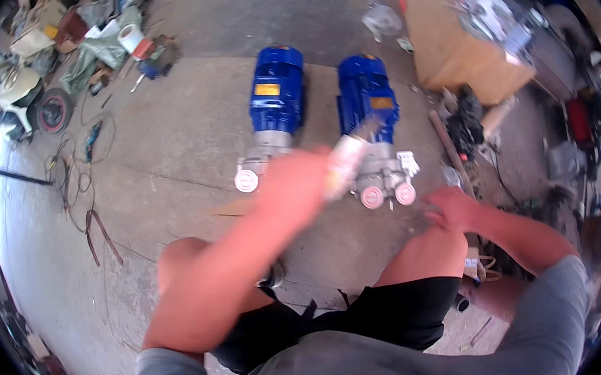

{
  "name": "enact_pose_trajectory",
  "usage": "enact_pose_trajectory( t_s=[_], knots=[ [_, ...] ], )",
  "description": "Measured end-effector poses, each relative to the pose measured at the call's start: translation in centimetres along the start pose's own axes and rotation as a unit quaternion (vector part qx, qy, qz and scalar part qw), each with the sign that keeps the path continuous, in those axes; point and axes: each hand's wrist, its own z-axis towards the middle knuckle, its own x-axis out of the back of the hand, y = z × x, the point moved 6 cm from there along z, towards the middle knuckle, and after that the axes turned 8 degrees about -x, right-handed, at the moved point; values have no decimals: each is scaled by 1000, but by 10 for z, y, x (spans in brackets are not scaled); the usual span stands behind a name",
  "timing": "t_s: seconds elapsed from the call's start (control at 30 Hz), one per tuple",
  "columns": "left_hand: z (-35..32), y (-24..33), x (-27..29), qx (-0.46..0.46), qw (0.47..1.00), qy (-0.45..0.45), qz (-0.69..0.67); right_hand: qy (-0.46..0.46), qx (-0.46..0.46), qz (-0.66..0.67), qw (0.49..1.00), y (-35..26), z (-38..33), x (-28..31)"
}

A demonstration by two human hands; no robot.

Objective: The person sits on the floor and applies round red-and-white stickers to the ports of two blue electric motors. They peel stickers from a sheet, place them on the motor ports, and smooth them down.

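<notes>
Nearest the camera, the person's two bare knees jut out over the concrete floor (pixel 165 150), dark shorts and a grey shirt below them. The right hand (pixel 451 208) rests just past the right knee, fingers loosely spread and holding nothing, close to the clutter of dark parts on that side. The left hand (pixel 298 180) reaches forward over the left knee, motion-blurred; it is closed around a pale tube-like object (pixel 347 159) whose far end points up and to the right. How tightly the fingers wrap it cannot be told through the blur.

Just beyond the hands stand two blue motor pumps side by side on the floor, a narrow gap between them. The left pump (pixel 275 102) shows a round white-capped port at its grey near end. The right pump (pixel 366 96) has two pink-capped ports facing the person, and the tube's tip overlaps its grey housing in this view.

To the left of the pumps the concrete lies open, crossed only by thin wires and rods near the left edge. Farther right, a cardboard box (pixel 450 47) stands with its top heaped with small bright parts. At far left, a pile of scrap, a tape roll (pixel 129 37) and a small wheel (pixel 53 111) crowd the wall.
</notes>
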Motion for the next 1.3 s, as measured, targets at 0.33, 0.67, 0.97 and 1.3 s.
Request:
enact_pose_trajectory(
  t_s=[0.33, 0.67, 0.97, 1.3],
  knots=[
    [25, 75, -21, -238, 957, 62, -154, 27, 199, 7, 980, -177, -65, 16],
    [-2, 0, 66, -100, 903, 0, -417, -103, 145, 226, 958, -256, -156, 42],
    [-137, 64, 432, 93, 782, 362, -499, -94, 113, 260, 954, -591, 6, 253],
    [-331, -15, 655, -78, 832, 412, -363, 58, 10, 360, 931, -761, 63, 480]
  ],
)
